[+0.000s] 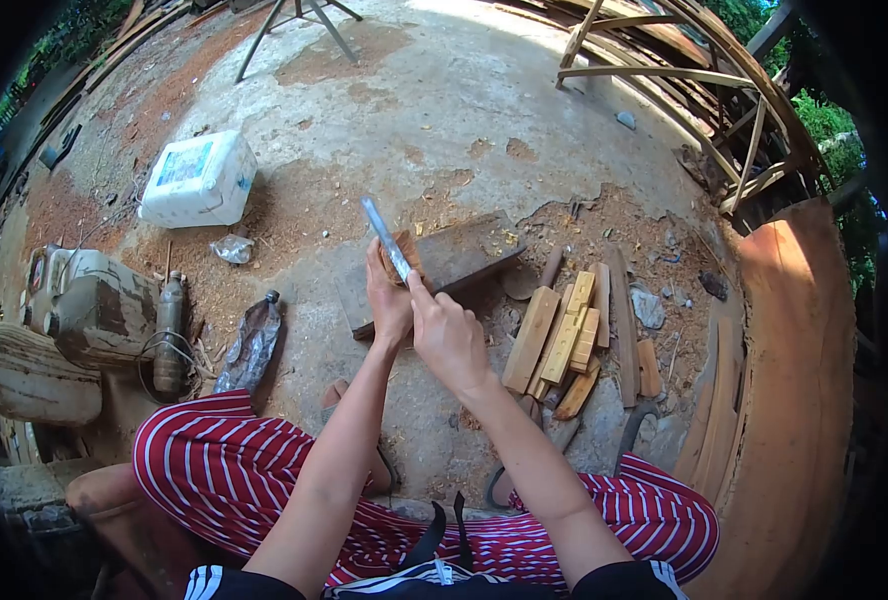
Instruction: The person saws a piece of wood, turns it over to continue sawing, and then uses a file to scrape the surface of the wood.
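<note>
I sit on the ground in red-and-white striped trousers (214, 465). My left hand (388, 305) steadies a small reddish piece of wood (400, 258) standing on a dark wooden block (469, 252). My right hand (451, 338) is just right of it, closed around the lower end of a long grey metal blade (381, 230). The blade slants up and to the left against the small piece. The blade's handle is hidden inside my fingers.
A pile of short pale wooden slats (564, 335) lies right of the block. A white canister (200, 180), crushed plastic bottle (252, 342), brown bottle (170, 330) and dirty jerry can (99, 305) are on the left. A broad curved plank (799, 400) borders the right, and sawdust covers the concrete.
</note>
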The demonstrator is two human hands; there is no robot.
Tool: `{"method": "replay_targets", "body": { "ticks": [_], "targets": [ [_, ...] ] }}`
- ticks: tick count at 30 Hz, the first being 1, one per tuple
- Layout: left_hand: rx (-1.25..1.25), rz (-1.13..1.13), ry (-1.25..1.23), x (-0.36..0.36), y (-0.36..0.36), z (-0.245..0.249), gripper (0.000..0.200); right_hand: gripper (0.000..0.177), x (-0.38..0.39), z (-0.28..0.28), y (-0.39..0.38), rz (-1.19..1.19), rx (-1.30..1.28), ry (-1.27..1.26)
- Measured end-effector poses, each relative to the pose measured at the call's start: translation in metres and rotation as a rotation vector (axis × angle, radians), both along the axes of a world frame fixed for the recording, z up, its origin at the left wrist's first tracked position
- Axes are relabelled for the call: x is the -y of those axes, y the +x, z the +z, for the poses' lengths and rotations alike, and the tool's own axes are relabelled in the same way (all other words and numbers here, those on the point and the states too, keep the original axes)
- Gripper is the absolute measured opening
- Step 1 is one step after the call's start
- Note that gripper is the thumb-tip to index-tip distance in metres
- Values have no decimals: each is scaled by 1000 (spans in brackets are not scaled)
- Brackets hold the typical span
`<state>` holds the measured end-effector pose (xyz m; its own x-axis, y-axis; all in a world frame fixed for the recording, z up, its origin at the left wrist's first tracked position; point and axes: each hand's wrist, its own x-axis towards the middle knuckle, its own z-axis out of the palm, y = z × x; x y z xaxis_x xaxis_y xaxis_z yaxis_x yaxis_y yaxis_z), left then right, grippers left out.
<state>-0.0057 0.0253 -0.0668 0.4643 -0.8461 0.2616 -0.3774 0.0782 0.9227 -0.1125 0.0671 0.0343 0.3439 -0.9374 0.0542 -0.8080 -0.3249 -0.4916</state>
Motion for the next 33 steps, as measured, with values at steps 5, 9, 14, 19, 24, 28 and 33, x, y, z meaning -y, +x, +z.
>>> {"method": "replay_targets", "body": {
  "ticks": [5,9,14,19,24,28,33],
  "targets": [
    [-142,-62,20,0,3,18,85,41,40,-16,2,-43,46,-62],
    [-140,-149,219,-4,14,31,75,40,1,3,0,28,13,-70],
    [-213,-189,100,7,22,19,77,39,38,-18,8,-31,150,-82],
    [-221,-333,176,3,35,24,73,40,3,-3,4,55,30,-37],
    [-367,-411,88,5,32,17,76,41,34,-14,11,-55,55,-72],
    [-363,-401,95,7,35,18,77,39,22,-9,9,-63,98,-58],
    [-390,-439,149,3,33,20,79,39,17,-7,9,-43,84,13]
  ]
}}
